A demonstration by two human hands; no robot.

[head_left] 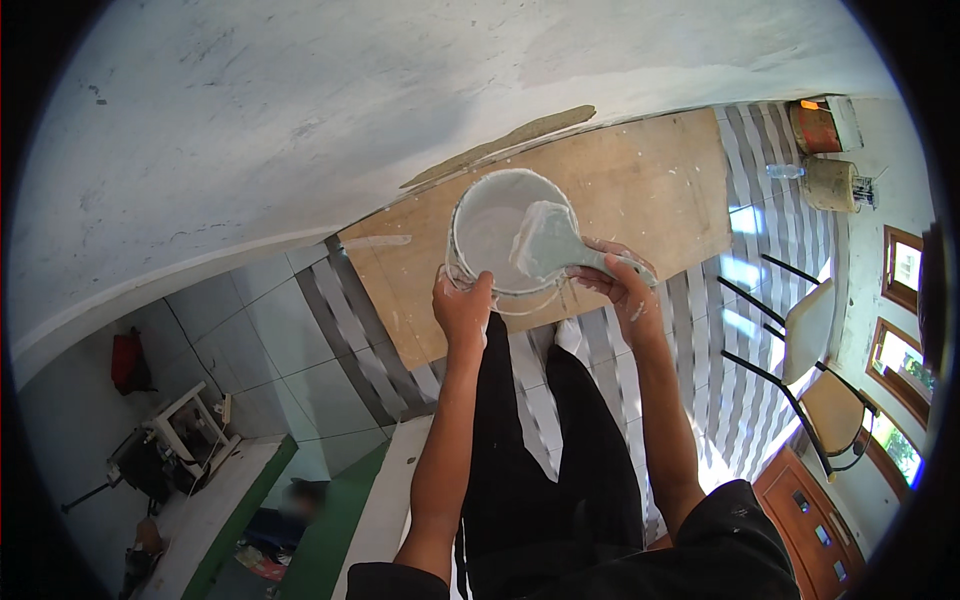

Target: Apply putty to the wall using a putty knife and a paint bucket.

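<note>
My left hand (463, 303) is closed on the near-left rim of a white bucket (458, 225), with white smears on its fingers. A pale, whitish mix (490, 235) shows inside the bucket, and its thin wire handle hangs at the near side. My right hand (625, 280) is wrapped round the handle of a wide grey-green brush (555, 245). The brush head lies over the bucket's right side and is coated thickly in white; its bristles cannot be made out clearly. Some of my right fingers are hidden behind the handle.
A grey-white wall (300, 120) with a rough patch (510, 140) rises ahead. A stained wooden board (640, 180) lies on the tiled floor beneath the bucket. Chairs (808, 330) stand at right, beyond them a plastic bottle (785, 171) and a crusted container (828, 185). Someone sits lower left.
</note>
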